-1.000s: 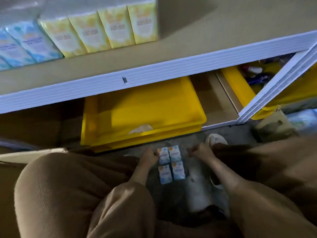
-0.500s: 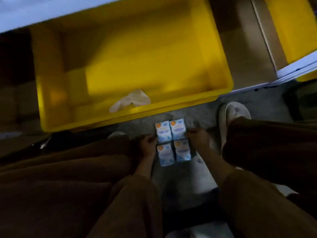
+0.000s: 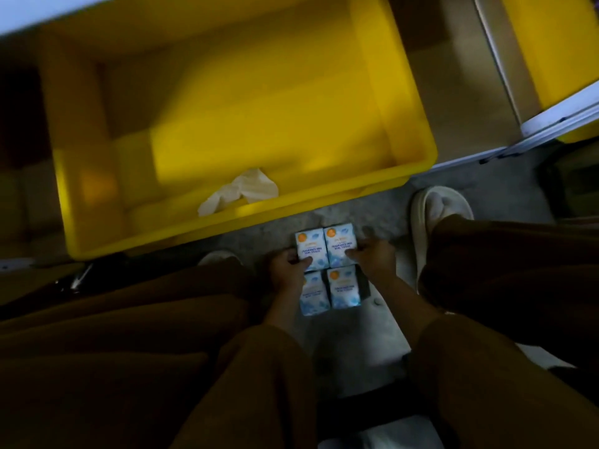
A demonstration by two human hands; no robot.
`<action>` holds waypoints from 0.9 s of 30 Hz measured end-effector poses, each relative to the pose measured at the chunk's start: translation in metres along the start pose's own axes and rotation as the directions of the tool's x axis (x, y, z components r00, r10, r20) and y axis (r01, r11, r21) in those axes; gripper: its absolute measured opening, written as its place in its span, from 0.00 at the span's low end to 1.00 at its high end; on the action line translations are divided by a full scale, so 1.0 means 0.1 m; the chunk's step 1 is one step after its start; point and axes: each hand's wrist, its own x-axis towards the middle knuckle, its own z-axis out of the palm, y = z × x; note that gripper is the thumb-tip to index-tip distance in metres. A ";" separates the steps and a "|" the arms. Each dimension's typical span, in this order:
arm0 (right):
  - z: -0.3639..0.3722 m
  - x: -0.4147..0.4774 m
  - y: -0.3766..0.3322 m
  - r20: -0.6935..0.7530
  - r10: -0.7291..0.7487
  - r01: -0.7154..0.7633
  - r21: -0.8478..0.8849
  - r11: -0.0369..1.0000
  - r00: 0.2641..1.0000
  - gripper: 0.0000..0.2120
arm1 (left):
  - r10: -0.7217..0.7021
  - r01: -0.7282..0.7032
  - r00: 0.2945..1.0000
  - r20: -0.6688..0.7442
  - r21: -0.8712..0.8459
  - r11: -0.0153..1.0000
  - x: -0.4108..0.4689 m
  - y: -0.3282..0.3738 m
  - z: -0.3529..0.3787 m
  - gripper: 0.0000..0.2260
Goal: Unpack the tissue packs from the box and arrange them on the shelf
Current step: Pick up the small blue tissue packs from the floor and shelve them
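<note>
Hands point(image 3: 288, 270) point(image 3: 372, 259) grip 2 upper tissue packs point(image 3: 325, 249) above 2 more.

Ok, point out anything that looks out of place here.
A crumpled pale tissue or cloth lies loose against the near wall of the otherwise bare yellow plastic bin. Both hands, left and right, flank four blue-and-white tissue packs, which sit in a tidy square.

head-worn view, steeply downward, close
</note>
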 end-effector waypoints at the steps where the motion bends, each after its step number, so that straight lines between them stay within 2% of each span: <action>1: -0.03 -0.02 0.00 -0.018 0.002 -0.001 0.010 1.000 1.000 0.15 | 0.020 -0.020 1.000 0.009 0.015 1.000 -0.04 0.04 -0.01 0.15; 7: -0.40 -0.33 -0.18 -0.103 -0.050 0.064 0.145 0.987 0.993 0.16 | 0.145 -0.150 0.987 0.064 0.075 0.986 -0.37 0.42 -0.13 0.15; 12: -0.80 -0.68 -0.37 -0.156 -0.104 0.136 0.214 0.967 0.982 0.16 | 0.230 -0.230 0.970 0.081 -0.015 0.973 -0.79 0.77 -0.28 0.15; 15: -1.01 -0.94 -0.49 -0.182 -0.164 0.200 0.200 0.959 0.970 0.15 | 0.284 -0.284 0.955 0.082 -0.014 0.959 -1.05 0.94 -0.39 0.16; 21: -1.35 -1.47 -0.67 -0.281 -0.257 0.331 0.261 0.907 0.925 0.13 | 0.411 -0.409 0.910 0.048 -0.041 0.912 -1.60 1.18 -0.63 0.16; 27: -1.71 -1.93 -0.85 -0.368 -0.324 0.440 0.298 0.847 0.872 0.16 | 0.552 -0.552 0.834 -0.010 0.025 0.833 -2.19 1.41 -0.83 0.19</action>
